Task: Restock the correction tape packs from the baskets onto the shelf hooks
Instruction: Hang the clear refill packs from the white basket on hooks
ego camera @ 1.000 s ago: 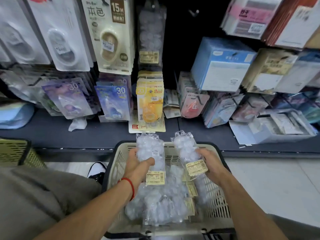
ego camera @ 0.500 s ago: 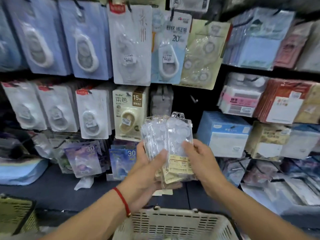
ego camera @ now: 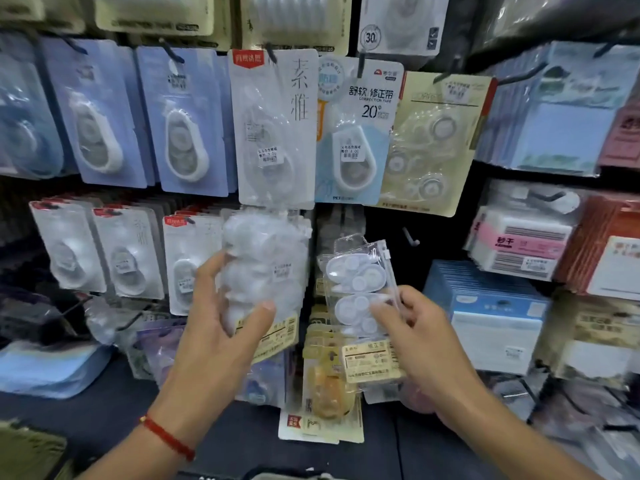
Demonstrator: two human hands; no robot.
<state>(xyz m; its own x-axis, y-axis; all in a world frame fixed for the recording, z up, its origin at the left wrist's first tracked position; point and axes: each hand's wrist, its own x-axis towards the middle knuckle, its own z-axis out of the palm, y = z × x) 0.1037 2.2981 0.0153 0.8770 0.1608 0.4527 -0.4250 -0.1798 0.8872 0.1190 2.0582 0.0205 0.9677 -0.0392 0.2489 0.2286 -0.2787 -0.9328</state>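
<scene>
Since half a second ago both hands have parted, splitting the one bunch of packs into two; the view has also drawn nearer the shelf wall [ego camera: 194, 119], whose rows of hanging carded tapes fill the frame. On that wall a dark gap holds a bare hook [ego camera: 410, 238], its tip pointing out toward the person, up and to the right of the single pack [ego camera: 362, 299]. The left hand [ego camera: 221, 327] clasps the thick bundle of packs [ego camera: 263, 268] between thumb and curled fingers, upright, at the left of centre and blurred. The right hand [ego camera: 420, 344] pinches the single pack by its right edge and lower half; its long axis stands nearly vertical, tilted a little left, the hang-hole tab at the top, label card at the bottom. By my judgement the right hand is nearer the hook, and the tab must travel up and right to meet the tip; the yellow carded packs [ego camera: 329, 386] hang low and behind, out of that path; nothing else seems to bar it.
</scene>
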